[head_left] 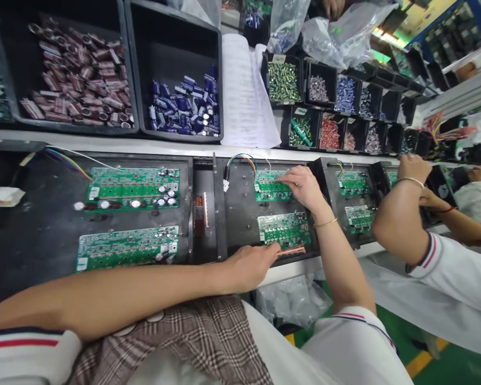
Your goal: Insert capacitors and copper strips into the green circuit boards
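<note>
My left hand (249, 267) is closed around a thin bundle of copper-coloured strips (292, 250), which juts out past the fingertips. It rests by the front edge of the lower green circuit board (282, 227) in the tray before me. Over the right part of the upper circuit board (270, 187), my right hand (304, 187) has its thumb and fingers pinched together. Whatever lies between those fingertips is too small to make out. Coloured wires (244, 158) run to the upper board's left corner. Part of each board is covered by my hands.
At the left lies a tray (32, 224) with two boards, one carrying upright capacitors (135, 204). Behind stand bins of brown capacitors (84, 75) and blue capacitors (186, 107), paper sheets (248, 91) and small component bins (331, 133). A co-worker's arm (401, 219) is close at right.
</note>
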The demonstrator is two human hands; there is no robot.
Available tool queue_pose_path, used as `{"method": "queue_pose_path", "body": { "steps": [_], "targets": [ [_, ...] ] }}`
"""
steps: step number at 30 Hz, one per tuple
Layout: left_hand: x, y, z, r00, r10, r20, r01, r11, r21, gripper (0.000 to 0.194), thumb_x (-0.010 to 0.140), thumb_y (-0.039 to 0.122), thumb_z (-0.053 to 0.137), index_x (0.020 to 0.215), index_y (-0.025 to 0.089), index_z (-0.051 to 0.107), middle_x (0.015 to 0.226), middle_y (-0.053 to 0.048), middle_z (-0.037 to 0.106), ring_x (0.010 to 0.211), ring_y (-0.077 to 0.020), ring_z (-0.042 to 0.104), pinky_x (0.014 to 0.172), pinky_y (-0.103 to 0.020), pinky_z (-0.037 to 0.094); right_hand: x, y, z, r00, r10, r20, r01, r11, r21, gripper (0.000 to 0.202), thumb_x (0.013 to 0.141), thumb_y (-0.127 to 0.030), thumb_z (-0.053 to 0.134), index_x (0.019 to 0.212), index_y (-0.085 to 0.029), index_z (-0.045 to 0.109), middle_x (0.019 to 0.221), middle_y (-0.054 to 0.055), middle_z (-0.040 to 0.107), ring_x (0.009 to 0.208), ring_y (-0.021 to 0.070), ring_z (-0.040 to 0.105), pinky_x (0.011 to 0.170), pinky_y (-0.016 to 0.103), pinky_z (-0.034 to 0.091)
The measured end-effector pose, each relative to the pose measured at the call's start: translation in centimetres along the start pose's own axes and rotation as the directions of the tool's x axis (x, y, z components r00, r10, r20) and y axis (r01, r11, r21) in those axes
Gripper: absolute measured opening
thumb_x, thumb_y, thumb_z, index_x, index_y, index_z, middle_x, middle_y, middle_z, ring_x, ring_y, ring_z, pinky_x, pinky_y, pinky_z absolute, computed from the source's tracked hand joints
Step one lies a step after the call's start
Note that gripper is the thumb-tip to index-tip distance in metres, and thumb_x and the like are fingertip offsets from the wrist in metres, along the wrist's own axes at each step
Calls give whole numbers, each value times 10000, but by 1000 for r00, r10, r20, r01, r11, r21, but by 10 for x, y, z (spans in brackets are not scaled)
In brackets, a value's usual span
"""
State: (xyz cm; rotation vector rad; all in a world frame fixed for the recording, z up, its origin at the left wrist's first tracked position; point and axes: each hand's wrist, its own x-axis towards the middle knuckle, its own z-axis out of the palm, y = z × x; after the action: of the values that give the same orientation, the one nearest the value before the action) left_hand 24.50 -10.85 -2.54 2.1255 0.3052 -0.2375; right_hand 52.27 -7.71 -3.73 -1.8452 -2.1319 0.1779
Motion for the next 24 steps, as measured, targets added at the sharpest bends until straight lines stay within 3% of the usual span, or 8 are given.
{"method": "queue_pose_path", "body": {
  "steps": [8,12,15,20,24],
  "targets": [
    [-36,-15,-10,996,-89,-25,90,995,42,310,1006,326,191,1063,201,469,861,-85,692,718,-261,680,603,-317,465,23,-35,16,994,-81,70,82,996,-16,253,929,-197,503,929,-283,741,862,25,670,880,198,532,829,356,367],
    [-45,-17,-11,999,-38,6,37,994,105,250,946,222,284,1098,179,478,897,-121,694,746,-294,682,617,-358,492,30,-46,15,991,-17,132,37,987,-154,251,899,-171,503,824,-241,732,781,39,655,837,206,523,785,345,339],
    [-51,-15,-14,997,-23,73,13,991,130,321,865,165,367,1166,154,475,969,-170,685,806,-331,681,629,-395,506,34,-59,12,983,48,174,-7,973,-233,240,867,-163,497,775,-221,710,760,42,649,837,202,536,776,324,342],
    [-65,-8,-19,994,-58,97,47,993,112,369,844,204,459,1202,138,516,988,-163,693,844,-304,685,591,-343,513,35,-70,13,989,-85,121,107,976,-192,274,823,-193,452,699,-198,696,657,62,629,707,217,561,687,328,392],
    [-85,-17,-21,993,-86,85,79,994,78,305,851,207,505,1144,174,581,876,-101,701,768,-258,695,508,-305,492,43,-65,33,993,-74,95,83,992,-94,241,773,-308,490,699,-252,712,723,59,684,719,250,626,658,365,465]
  ]
}}
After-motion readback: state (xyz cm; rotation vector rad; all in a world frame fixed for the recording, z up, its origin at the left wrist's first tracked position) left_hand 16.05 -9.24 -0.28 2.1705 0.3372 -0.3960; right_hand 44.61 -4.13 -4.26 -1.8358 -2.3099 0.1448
